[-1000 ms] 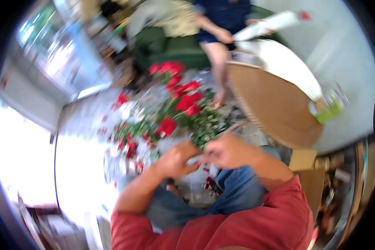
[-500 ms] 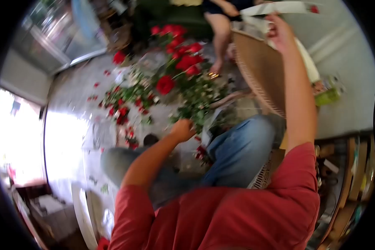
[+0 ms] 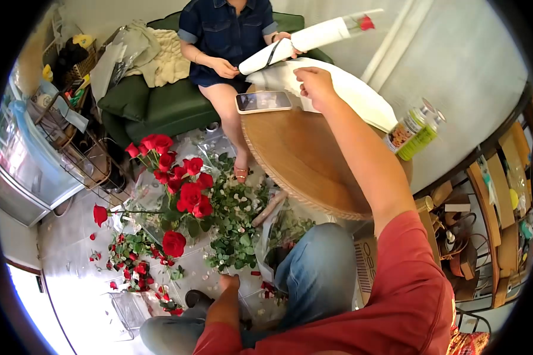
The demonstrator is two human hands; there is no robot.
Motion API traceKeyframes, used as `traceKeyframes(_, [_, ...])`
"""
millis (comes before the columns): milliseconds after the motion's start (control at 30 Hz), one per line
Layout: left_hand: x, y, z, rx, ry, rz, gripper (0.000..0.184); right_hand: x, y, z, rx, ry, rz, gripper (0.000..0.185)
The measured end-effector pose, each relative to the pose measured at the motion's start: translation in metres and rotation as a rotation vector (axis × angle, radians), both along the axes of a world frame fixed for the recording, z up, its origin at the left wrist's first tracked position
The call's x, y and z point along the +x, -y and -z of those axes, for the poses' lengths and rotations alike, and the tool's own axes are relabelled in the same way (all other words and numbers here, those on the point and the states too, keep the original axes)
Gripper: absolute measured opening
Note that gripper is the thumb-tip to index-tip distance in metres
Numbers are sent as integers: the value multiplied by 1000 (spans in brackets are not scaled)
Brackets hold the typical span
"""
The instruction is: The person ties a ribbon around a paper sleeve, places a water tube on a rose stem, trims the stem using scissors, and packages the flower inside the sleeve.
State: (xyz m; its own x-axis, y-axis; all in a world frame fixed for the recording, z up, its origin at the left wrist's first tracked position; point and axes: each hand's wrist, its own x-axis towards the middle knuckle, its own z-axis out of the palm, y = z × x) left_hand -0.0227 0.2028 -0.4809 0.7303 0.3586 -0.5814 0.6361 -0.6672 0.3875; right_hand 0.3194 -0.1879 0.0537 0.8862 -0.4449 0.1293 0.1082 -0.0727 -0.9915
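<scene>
My right hand (image 3: 315,86) is reached out over the table, its fingers curled with nothing visible in them. Just above it, a seated person holds a single rose in a white wrapper (image 3: 321,35) with both hands. Beneath my right hand lies white paper (image 3: 361,97). My left hand (image 3: 230,282) is low by my knee, closed at the lower edge of a mass of leafy green stems (image 3: 234,228); whatever it grips is hidden. Up and left of it, several red roses (image 3: 189,197) stick up on long stems.
A phone (image 3: 263,102) and two spray cans (image 3: 411,130) stand or lie on the round wooden table (image 3: 314,160). Red petals and trimmings (image 3: 141,269) litter the tiled floor. Behind are a green sofa (image 3: 166,106) and a wire rack (image 3: 92,160); shelves (image 3: 491,201) are at right.
My view has tilted up, showing the seated person and tabletop. My right hand has come away from the wrapped rose, which the person now holds in both hands.
</scene>
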Motion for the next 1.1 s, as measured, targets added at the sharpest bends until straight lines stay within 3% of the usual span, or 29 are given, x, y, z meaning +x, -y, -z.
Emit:
traceKeyframes(167, [5,-5,22,17,-77,18,54,17,-24,-13,-226,31,-65,20])
traceKeyframes(267, [4,4,-8,58,-108,-42,54,-11,-88,-3,-614,-11,-296,21])
traceKeyframes(333, [6,3,-32,-75,-59,298,54,-9,-126,3,-793,129,-357,23])
traceKeyframes(367, [8,8,-2,-87,-48,504,54,1,-146,3,-965,266,-382,21])
traceKeyframes(400, [17,13,-12,-116,-102,721,53,14,-167,2,-1134,413,-398,20])
traceKeyframes(467, [35,29,-32,-216,-114,1116,52,56,-204,7,-1652,386,-203,20])
traceKeyframes(533, [59,37,-132,-291,-96,1413,47,98,-230,4,-1922,19,-130,23])
traceKeyframes(600, [64,29,-228,-291,16,1284,41,138,-231,24,-2041,-78,60,28])
traceKeyframes(633, [67,21,-279,-253,46,1284,44,172,-228,44,-1975,-225,53,35])
traceKeyframes(700, [65,-4,-342,-350,219,1192,40,200,-223,57,-2020,-434,10,45])
traceKeyframes(733, [63,-15,-364,-377,324,1149,38,185,-225,48,-1969,-402,-11,41])
traceKeyframes(800, [63,-34,-391,-381,399,1073,38,164,-224,27,-1933,-390,-56,25])
traceKeyframes(933, [67,-44,-421,-440,565,1013,39,173,-199,35,-1812,-43,-78,19])
traceKeyframes(1000, [70,-42,-438,-511,588,1001,38,175,-190,47,-1809,-46,-75,19])
traceKeyframes(1100, [84,-40,-474,-577,696,969,35,133,-214,21,-1903,237,-137,20])
